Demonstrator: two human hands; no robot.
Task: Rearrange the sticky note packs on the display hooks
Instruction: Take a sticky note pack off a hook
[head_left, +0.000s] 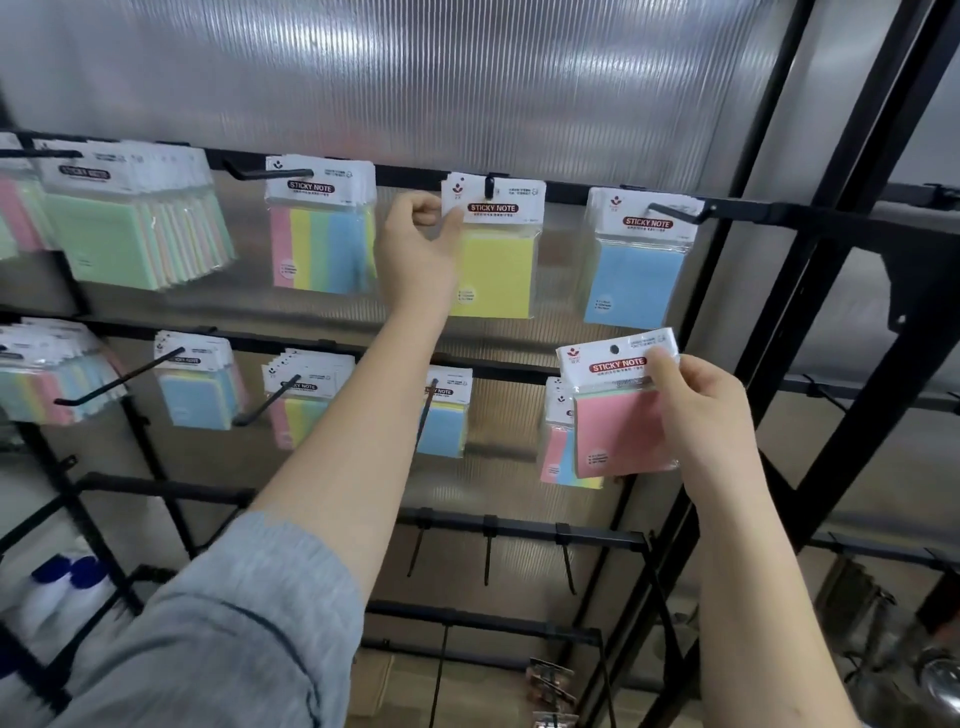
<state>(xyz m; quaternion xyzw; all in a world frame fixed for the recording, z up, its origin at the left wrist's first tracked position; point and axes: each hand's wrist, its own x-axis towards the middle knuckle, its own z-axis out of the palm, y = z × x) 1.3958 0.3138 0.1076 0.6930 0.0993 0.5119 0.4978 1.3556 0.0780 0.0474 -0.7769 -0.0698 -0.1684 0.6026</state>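
A yellow sticky note pack (498, 270) hangs on a top-row hook (489, 186). My left hand (418, 249) pinches the left edge of its white header card. My right hand (701, 415) grips a pink sticky note pack (618, 426) by its right side, off any hook, in front of the lower row. To the right of the yellow pack hangs a blue pack (636, 280) on its own hook. A multicolour pack (322, 244) hangs to the left.
Green packs (135, 234) crowd the top-left hook. The lower row holds blue packs (197, 395), striped packs (298, 410) and another blue pack (444, 426). Bare hooks (488, 551) hang below. A black frame post (810, 249) stands at the right.
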